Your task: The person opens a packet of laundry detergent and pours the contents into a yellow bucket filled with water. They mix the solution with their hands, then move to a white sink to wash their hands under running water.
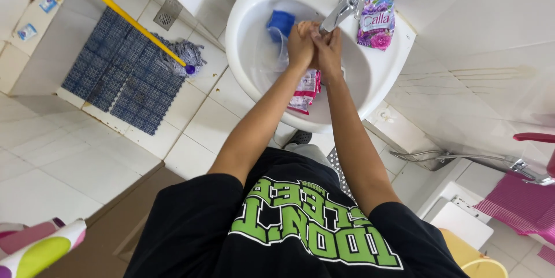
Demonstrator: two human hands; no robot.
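Observation:
My left hand [300,46] and my right hand [328,52] are pressed palm to palm over the white washbasin [248,70], just below the spout of the metal tap [344,5]. The fingers lie close together, and I cannot see whether anything sits between the palms. A blue sponge-like block [281,23] lies in the bowl by my left fingertips, with a clear plastic piece [276,55] under it. A pink and white sachet [306,91] lies in the bowl beneath my wrists. A purple flowered sachet [376,20] rests on the rim right of the tap.
A yellow-handled mop [173,52] lies on a blue grid mat [124,72] on the white tiled floor, left of the basin. A floor drain [168,10] is beyond it. A metal hose [480,159] and pink items [520,203] are at right, a yellow bucket rim [483,266] below.

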